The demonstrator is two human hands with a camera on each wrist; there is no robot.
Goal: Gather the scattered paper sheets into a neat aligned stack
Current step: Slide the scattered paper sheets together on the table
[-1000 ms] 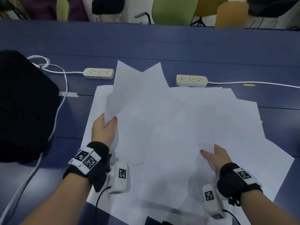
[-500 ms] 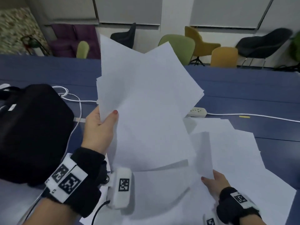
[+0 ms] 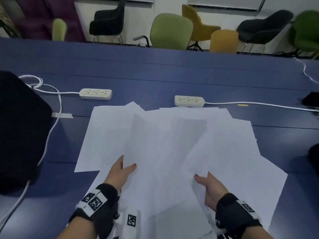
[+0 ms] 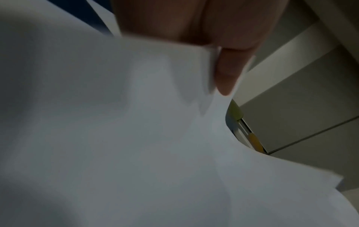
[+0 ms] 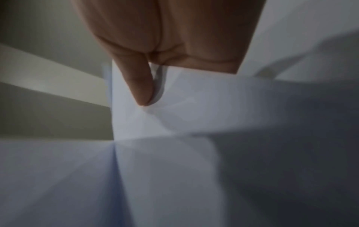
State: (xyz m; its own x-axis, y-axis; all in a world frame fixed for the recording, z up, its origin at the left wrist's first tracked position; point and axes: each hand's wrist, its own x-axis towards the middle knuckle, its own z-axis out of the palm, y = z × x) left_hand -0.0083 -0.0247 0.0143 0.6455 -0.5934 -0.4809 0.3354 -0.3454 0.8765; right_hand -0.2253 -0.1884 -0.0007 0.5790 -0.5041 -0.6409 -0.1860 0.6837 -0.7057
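Mid-gather: left hand (image 3: 120, 171) & right hand (image 3: 209, 187) each pinch edges of paper sheets (image 3: 172, 144) fanned over blue surface (image 3: 155, 75), thumbs on top; next prob. needs pulling both bunches together, squaring edges.

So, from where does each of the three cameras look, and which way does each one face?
Head: on the head, facing forward and down at the paper sheets on the blue table; both hands show.
Left wrist: along the left hand, thumb on paper.
Right wrist: along the right hand, thumb on paper.
Shared: all show the white sheets in the hands' grip.
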